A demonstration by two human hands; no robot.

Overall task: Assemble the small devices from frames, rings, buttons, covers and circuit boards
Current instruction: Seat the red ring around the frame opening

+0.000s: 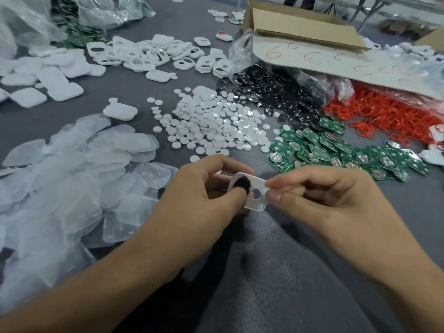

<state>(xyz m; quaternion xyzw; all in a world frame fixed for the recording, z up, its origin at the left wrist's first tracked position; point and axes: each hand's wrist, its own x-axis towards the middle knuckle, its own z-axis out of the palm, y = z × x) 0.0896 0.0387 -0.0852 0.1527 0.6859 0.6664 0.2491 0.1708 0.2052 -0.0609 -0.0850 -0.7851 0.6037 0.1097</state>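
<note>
Holding one unit, early in its build, near centre above the grey table [134,92].

Bulk stock is still loose:
- clear covers [72,176] near left
- white frames [149,54] far centre
- white buttons [211,123] centre
- black buttons [276,92] just behind them
- red rings [384,111] right
- circuit boards [336,150] near right

A few far pieces by the cardboard box [300,27] may be finished units, too small to confirm.

Left hand [204,188]: fingers curled behind the held frame [260,187], thumb pressing on a black button [241,183] in the large opening.

Right hand [324,195]: thumb and forefinger pinch the frame's right edge, other fingers loosely curled.

A red ring [242,175] shows at the button's far rim, so ring and black button look seated. The small hole [256,193] is open. My read: white button, board and cover are left for this unit.
</note>
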